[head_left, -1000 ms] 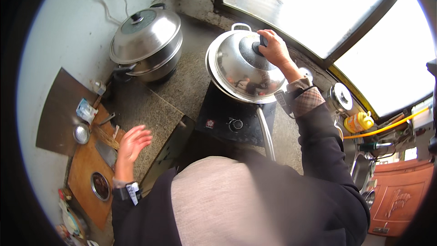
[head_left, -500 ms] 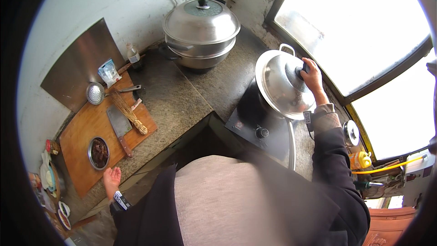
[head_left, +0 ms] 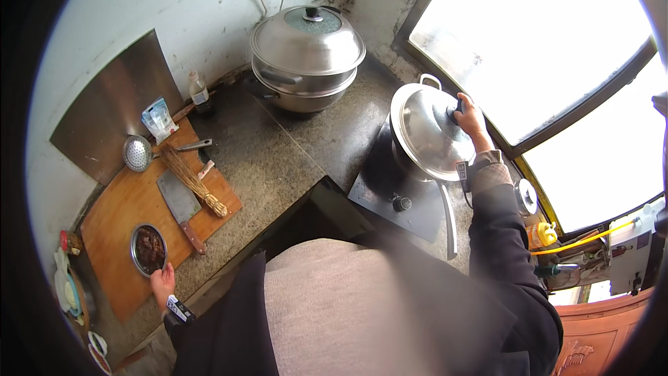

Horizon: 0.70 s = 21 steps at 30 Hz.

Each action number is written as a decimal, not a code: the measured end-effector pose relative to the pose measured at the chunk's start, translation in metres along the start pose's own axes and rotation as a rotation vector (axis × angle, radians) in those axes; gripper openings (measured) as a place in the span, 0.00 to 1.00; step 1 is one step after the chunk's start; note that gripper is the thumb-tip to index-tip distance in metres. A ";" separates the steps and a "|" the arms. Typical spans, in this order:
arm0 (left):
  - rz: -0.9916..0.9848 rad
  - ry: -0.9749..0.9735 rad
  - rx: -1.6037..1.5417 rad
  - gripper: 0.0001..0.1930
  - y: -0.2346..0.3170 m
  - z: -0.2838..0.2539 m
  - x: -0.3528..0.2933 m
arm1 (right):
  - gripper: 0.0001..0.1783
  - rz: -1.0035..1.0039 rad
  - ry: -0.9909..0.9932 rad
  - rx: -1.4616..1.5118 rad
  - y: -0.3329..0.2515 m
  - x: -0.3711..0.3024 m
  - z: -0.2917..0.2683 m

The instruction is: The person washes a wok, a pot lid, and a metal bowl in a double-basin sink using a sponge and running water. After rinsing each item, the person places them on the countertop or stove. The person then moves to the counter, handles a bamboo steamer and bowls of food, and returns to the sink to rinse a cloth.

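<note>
Nearest the body on the left, the left hand (head_left: 163,284) touches the lower right rim of a small metal bowl (head_left: 133,249) holding dark pieces of food. Half a second ago that hand was just below the bowl, open and apart from it; now its fingers meet the rim, though whether they have closed firmly on it I cannot tell. The bowl sits on a wooden cutting board (head_left: 115,237), as it did then.

Beside the bowl on the board lies a cleaver (head_left: 179,196), its handle toward the body, and next to that a bundled straw brush (head_left: 191,182). A perforated skimmer (head_left: 137,153) rests at the board's far left, with a white and blue packet (head_left: 159,120) just beyond.

On the right, a black cooktop (head_left: 372,195) stands on the speckled tabletop (head_left: 278,157) and carries a pan (head_left: 451,226) with a long handle. The right hand (head_left: 470,118) grasps the black knob of the domed metal lid (head_left: 426,132), as in both earlier views. The lid lies over the pan; whether it is slightly raised I cannot tell.

Farther back, a covered two-tier steel pot (head_left: 306,90) stands near the wall, a bottle (head_left: 199,92) to its left.
</note>
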State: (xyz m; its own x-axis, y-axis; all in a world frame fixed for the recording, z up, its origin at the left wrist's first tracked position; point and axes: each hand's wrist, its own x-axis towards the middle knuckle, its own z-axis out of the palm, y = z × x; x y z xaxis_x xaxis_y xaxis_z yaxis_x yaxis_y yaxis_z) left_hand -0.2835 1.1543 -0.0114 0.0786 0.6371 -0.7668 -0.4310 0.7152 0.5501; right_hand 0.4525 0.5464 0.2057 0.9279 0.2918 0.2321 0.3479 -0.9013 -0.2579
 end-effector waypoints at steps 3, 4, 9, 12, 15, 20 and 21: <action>0.081 -0.048 -0.010 0.17 -0.002 -0.007 0.006 | 0.35 0.040 0.110 -0.571 -0.045 -0.003 -0.006; 0.107 -0.058 -0.010 0.19 -0.003 -0.008 0.007 | 0.33 -0.065 0.206 -0.446 -0.066 0.001 -0.007; 0.212 -0.136 0.101 0.20 -0.005 -0.010 0.014 | 0.13 -0.471 0.211 0.309 -0.182 0.035 0.025; 0.249 -0.083 0.149 0.20 -0.003 -0.011 0.019 | 0.14 -0.426 0.034 0.430 -0.239 0.071 0.053; 0.300 -0.073 0.187 0.19 0.001 -0.012 0.017 | 0.19 -0.489 0.034 0.426 -0.287 0.122 0.078; 0.286 -0.023 0.240 0.17 0.022 0.012 -0.026 | 0.26 -0.480 0.013 0.334 -0.340 0.187 0.110; 0.236 0.055 0.257 0.16 0.031 0.025 -0.041 | 0.25 -0.495 -0.020 0.321 -0.346 0.198 0.115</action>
State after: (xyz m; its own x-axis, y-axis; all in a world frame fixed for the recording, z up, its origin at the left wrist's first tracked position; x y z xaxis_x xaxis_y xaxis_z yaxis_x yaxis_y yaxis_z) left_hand -0.2779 1.1578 0.0453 -0.0482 0.7822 -0.6211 -0.1904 0.6032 0.7745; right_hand 0.5314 0.9530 0.2327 0.6464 0.6615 0.3802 0.7602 -0.5157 -0.3952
